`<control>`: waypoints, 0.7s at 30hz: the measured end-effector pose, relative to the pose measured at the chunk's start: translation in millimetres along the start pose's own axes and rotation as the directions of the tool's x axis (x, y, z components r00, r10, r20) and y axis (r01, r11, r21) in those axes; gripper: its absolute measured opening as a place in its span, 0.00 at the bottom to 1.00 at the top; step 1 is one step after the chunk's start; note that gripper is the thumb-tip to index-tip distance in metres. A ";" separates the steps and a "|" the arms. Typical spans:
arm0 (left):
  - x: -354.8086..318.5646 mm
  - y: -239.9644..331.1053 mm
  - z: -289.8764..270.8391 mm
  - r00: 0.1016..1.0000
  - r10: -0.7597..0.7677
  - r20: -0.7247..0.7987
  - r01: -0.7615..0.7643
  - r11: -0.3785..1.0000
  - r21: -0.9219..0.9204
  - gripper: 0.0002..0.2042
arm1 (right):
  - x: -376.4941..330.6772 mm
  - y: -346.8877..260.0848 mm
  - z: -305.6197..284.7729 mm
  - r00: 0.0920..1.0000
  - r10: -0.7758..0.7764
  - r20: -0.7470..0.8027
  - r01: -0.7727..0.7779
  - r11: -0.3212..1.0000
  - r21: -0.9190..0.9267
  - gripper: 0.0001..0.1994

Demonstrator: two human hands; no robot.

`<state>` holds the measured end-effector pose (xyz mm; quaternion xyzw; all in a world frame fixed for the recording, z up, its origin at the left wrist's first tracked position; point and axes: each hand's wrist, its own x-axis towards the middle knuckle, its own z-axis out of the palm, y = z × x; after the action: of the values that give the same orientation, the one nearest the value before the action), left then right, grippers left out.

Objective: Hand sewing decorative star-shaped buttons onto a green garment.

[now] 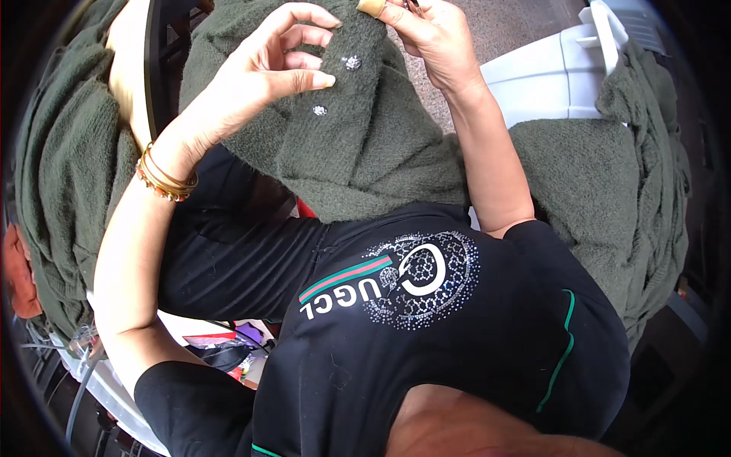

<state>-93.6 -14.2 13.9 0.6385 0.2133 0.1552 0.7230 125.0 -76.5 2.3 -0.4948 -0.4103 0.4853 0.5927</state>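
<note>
A dark green fuzzy knit garment [327, 152] lies over my lap, with two shiny, jewel-like buttons [352, 63] along a band. My left hand [278, 57] is over the garment beside the buttons. Its fingers are curved and apart from the thumb, with nothing between them. My right hand [434, 38] is at the top edge, right of the band, its fingers closed around a small dark thing that I cannot make out. A tan cover [371, 7] wraps one fingertip of that hand, close to the knit.
More green knit fabric hangs in a pile at the left [68, 160] and another at the right [586, 190]. The right pile partly covers a pale plastic container [544, 68]. Behind my left arm, a white tub [122, 396] holds mixed small items. Speckled floor [426, 91] shows between.
</note>
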 end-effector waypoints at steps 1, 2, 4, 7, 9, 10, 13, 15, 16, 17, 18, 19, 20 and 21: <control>-0.4 5.5 6.5 0.999 -0.018 -0.036 0.019 0.999 0.045 0.27 | -0.5 -2.0 -0.7 1.000 0.009 -0.009 -0.009 1.000 -0.020 0.04; 1.4 2.6 5.7 0.999 -0.025 -0.026 0.027 0.998 0.050 0.27 | -0.6 -3.3 -1.4 1.000 0.010 -0.020 -0.010 1.000 -0.013 0.04; 5.9 -2.0 6.0 0.998 0.027 0.055 -0.034 0.991 0.129 0.30 | 1.4 -6.0 -3.9 1.000 0.011 -0.001 -0.011 1.000 -0.025 0.04; 5.4 -7.6 8.9 0.998 0.048 -0.029 -0.041 0.980 0.197 0.27 | 2.3 -4.2 -6.4 0.999 -0.010 0.040 0.010 1.000 0.009 0.04; 8.3 -11.0 7.8 0.995 0.070 -0.069 -0.054 0.977 0.208 0.25 | 5.1 -2.5 -10.9 0.999 -0.009 0.039 0.009 1.000 -0.007 0.04; 9.7 -12.0 6.3 0.991 0.090 -0.097 -0.064 0.968 0.242 0.23 | 5.7 -2.2 -13.3 0.999 -0.002 0.041 0.004 1.000 -0.028 0.04; 8.8 -15.2 -1.4 0.984 0.104 -0.147 -0.067 0.969 0.238 0.18 | 0.9 -8.3 -9.5 1.000 0.011 0.003 -0.011 1.000 0.019 0.04; 8.5 -14.8 -3.0 0.982 0.099 -0.161 -0.066 0.978 0.196 0.15 | 1.1 -9.2 -9.2 0.999 0.034 -0.005 -0.034 0.999 0.022 0.04; 9.8 -14.1 -2.1 0.980 0.110 -0.164 -0.077 0.978 0.195 0.14 | 0.8 -10.0 -9.8 0.998 0.058 -0.017 -0.058 0.998 0.020 0.04; 10.9 -13.5 -1.5 0.978 0.121 -0.167 -0.088 0.977 0.194 0.13 | 0.0 -11.7 -9.6 0.998 0.056 -0.021 -0.056 0.998 0.020 0.04; 11.0 -13.6 -1.0 0.978 0.122 -0.169 -0.088 0.977 0.194 0.13 | -1.2 -13.6 -8.9 0.999 0.043 -0.025 -0.043 0.999 0.004 0.04; 11.3 -13.9 -0.7 0.978 0.120 -0.170 -0.090 0.980 0.175 0.12 | -1.9 -14.4 -8.6 0.999 0.030 -0.028 -0.030 0.999 -0.011 0.04; 11.6 -14.3 -0.7 0.978 0.118 -0.171 -0.092 0.983 0.156 0.11 | -0.9 -13.5 -9.7 0.999 0.030 -0.026 -0.030 0.999 -0.012 0.04; 12.0 -14.8 -1.7 0.978 0.119 -0.172 -0.093 0.983 0.156 0.11 | 0.7 -12.4 -11.4 0.999 0.034 -0.027 -0.035 0.999 -0.031 0.04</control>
<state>-84.8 -8.8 -2.3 0.6839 0.2545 0.2348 0.6422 138.3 -78.4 12.5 -0.5175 -0.4015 0.4824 0.5815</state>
